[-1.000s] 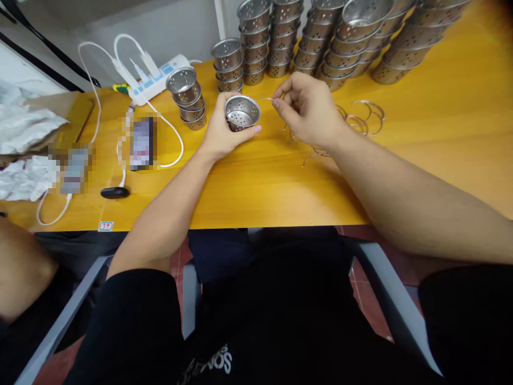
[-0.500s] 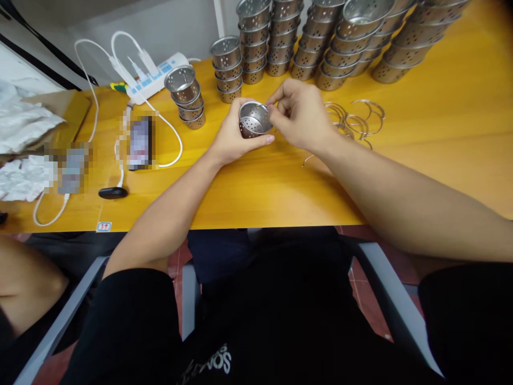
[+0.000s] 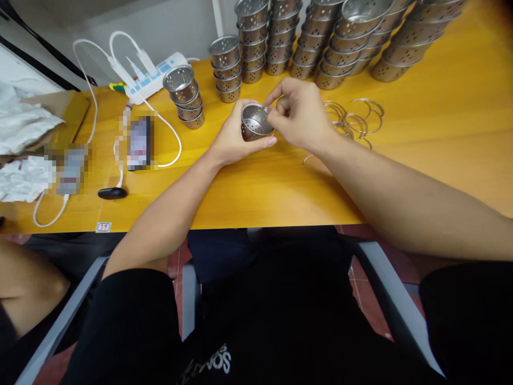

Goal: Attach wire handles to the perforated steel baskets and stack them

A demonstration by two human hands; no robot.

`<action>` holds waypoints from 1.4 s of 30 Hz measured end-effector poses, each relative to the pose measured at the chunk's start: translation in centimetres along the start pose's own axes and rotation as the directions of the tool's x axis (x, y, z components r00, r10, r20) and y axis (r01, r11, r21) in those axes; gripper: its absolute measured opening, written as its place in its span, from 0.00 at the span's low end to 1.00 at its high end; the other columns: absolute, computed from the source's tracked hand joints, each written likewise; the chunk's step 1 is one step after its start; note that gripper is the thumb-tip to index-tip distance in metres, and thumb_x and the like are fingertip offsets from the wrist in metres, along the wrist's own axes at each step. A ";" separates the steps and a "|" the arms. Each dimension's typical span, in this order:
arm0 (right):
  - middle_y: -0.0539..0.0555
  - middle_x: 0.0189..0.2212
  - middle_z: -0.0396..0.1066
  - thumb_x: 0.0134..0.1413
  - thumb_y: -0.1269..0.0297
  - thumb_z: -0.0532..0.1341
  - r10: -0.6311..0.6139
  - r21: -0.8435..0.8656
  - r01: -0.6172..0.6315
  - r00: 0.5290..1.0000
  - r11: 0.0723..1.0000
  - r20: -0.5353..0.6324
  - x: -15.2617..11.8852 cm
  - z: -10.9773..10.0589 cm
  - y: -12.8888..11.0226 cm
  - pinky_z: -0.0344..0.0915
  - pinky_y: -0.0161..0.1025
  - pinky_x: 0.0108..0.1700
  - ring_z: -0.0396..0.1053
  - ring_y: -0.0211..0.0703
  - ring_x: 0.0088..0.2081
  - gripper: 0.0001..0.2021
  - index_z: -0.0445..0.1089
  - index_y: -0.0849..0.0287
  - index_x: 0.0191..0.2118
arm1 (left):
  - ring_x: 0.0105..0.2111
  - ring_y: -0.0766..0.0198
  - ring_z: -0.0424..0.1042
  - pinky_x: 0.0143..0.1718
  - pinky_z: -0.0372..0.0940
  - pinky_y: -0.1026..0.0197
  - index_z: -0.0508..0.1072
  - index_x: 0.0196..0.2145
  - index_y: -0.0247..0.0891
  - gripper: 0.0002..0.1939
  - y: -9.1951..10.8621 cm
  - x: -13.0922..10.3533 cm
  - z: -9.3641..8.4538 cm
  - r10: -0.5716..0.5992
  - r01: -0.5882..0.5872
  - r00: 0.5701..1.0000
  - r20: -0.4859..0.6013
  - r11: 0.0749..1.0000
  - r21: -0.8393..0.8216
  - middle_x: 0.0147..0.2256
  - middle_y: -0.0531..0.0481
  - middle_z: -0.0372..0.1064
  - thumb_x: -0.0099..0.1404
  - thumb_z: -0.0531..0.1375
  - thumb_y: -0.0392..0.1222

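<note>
My left hand (image 3: 233, 136) is wrapped around a small perforated metal cup (image 3: 255, 122), its open mouth tilted up toward me. At the right side of the cup's rim, my right hand (image 3: 298, 113) pinches with thumb and forefinger. A thin wire seems to run from that pinch down beside the cup, though the fingers hide most of it. Several curved metal wires (image 3: 355, 125) lie loosely on the table to the right, partly behind my right wrist.
Tall stacks of perforated cups (image 3: 276, 40) line the back of the yellow table (image 3: 256, 198). A shorter stack (image 3: 188, 101) stands left of my hands. Farther left are a power strip (image 3: 154, 80) with white cables, a phone (image 3: 139, 143), and a black oval object (image 3: 113, 193). Another person's knee (image 3: 32, 283) shows lower left.
The cup has shifted very slightly to the right and down in my left hand. My right hand keeps its pinch at the rim with hardly any movement.
</note>
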State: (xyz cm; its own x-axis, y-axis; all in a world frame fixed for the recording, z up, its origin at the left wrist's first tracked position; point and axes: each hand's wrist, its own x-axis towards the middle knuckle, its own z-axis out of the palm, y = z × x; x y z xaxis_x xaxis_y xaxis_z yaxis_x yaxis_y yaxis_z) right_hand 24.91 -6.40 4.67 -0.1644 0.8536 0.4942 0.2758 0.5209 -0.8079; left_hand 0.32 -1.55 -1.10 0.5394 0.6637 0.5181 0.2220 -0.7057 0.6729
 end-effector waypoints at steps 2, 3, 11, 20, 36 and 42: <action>0.44 0.20 0.66 0.65 0.34 0.88 -0.009 0.018 0.010 1.000 1.000 -0.008 0.1 0.0 -0.2 0.65 0.58 0.35 0.63 0.55 0.27 0.21 0.82 0.34 0.42 | 0.64 0.41 0.86 0.73 0.80 0.36 0.68 0.75 0.44 0.53 0.5 0.0 0.0 -0.033 0.033 0.999 0.004 0.999 0.027 0.66 0.38 0.79 0.73 0.83 0.80; 0.44 0.21 0.67 0.65 0.35 0.88 -0.011 0.033 0.012 1.000 0.999 -0.008 0.1 0.1 -0.4 0.64 0.57 0.35 0.61 0.54 0.27 0.20 0.82 0.35 0.42 | 0.64 0.41 0.85 0.73 0.80 0.37 0.68 0.75 0.44 0.52 0.7 0.0 0.0 -0.048 0.048 0.999 0.007 0.998 0.033 0.66 0.39 0.79 0.74 0.83 0.79; 0.50 0.28 0.75 0.67 0.28 0.88 0.000 0.273 -0.067 0.971 0.960 0.238 0.0 -1.3 -3.4 0.58 0.51 0.31 0.62 0.49 0.28 0.27 0.86 0.44 0.41 | 0.58 0.45 0.86 0.66 0.82 0.40 0.77 0.68 0.46 0.47 1.7 0.0 -1.7 -0.107 0.111 0.992 0.062 0.990 -0.081 0.60 0.42 0.83 0.77 0.73 0.89; 0.48 0.28 0.75 0.41 0.11 0.91 0.064 0.213 -0.110 0.975 0.971 0.212 0.3 -0.7 -2.9 0.76 0.57 0.39 0.70 0.56 0.36 0.42 0.78 0.41 0.37 | 0.65 0.40 0.84 0.74 0.79 0.37 0.70 0.74 0.45 0.57 -2.5 -0.2 -1.2 0.017 -0.016 0.998 0.063 1.000 -0.024 0.67 0.38 0.80 0.69 0.79 0.89; 0.49 0.26 0.71 0.39 0.07 0.89 0.098 0.170 -0.140 0.967 0.976 0.233 0.3 -0.6 -2.3 0.70 0.55 0.40 0.67 0.56 0.36 0.45 0.77 0.41 0.35 | 0.64 0.42 0.84 0.78 0.77 0.32 0.71 0.75 0.42 0.44 -1.7 -0.3 -1.1 0.015 -0.021 0.997 0.070 0.996 0.088 0.65 0.38 0.79 0.82 0.77 0.75; 0.51 0.31 0.79 0.44 0.10 0.88 0.083 0.144 -0.112 0.978 0.983 0.192 0.1 -0.4 -2.5 0.76 0.61 0.43 0.72 0.62 0.38 0.40 0.80 0.39 0.36 | 0.65 0.41 0.84 0.77 0.77 0.33 0.69 0.76 0.45 0.45 -2.0 -0.2 -1.1 0.002 -0.008 0.997 0.075 0.997 0.081 0.66 0.39 0.78 0.82 0.76 0.77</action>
State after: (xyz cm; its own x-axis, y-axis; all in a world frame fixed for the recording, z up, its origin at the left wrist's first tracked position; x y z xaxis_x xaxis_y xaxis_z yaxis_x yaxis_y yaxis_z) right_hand 24.57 -7.62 6.88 -0.3198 0.8787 0.3544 0.1530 0.4170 -0.8959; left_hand -1.14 0.02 -1.92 0.5993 0.6417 0.4786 0.2827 -0.7289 0.6235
